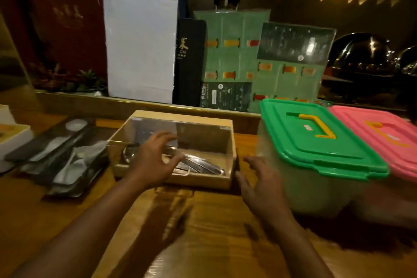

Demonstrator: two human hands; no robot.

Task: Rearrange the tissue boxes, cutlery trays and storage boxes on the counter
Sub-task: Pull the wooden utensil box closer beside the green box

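A wooden cutlery tray (198,181) with a clear lid stands mid-counter, metal cutlery inside. My left hand (153,160) hovers over its front left part, fingers spread, holding nothing; whether it touches the lid is unclear. My right hand (261,180) is open just right of the tray's front corner, between the tray and a clear storage box with a green lid (316,140). A pink-lidded storage box (383,135) stands right behind the green one. Both lids carry yellow handles.
Dark wrapped cutlery packs (63,158) lie left of the tray, a white box (11,140) at the far left edge. Behind a raised ledge stand a white board (140,47), a black menu (189,61), green drawer units (234,52) and metal domes (361,52).
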